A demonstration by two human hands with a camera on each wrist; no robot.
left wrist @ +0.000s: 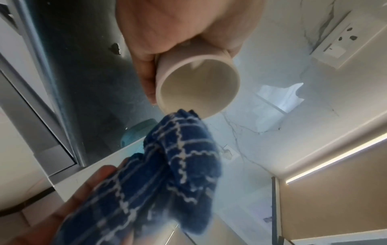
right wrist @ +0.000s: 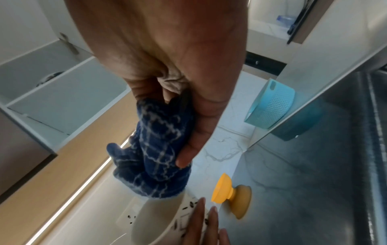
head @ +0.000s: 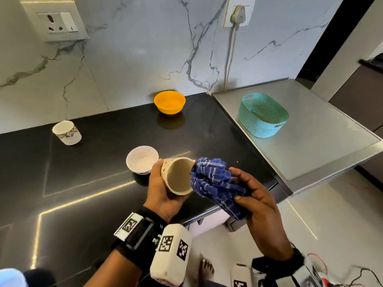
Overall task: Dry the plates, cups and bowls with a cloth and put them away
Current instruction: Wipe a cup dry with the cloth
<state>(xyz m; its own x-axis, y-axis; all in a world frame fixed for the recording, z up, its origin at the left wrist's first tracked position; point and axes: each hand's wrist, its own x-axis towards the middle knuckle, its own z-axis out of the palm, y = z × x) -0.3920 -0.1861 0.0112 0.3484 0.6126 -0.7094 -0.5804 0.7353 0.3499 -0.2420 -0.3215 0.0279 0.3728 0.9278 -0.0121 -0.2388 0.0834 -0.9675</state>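
Progress: early; teal mesh basket (head: 263, 119) on the steel top looks empty, nothing put away yet.
Left grip: left hand (head: 163, 189) curls round a cream patterned cup (head: 178, 176), tilted, mouth toward the cloth.
Right grip: right hand (head: 259, 195) bunches a blue checked cloth (head: 215, 183), its tip at the rim.
Left to dry: floral cup (head: 67, 132), white bowl (head: 142, 159), glossy orange bowl (head: 169, 102), all on the black polished counter (head: 83, 183).
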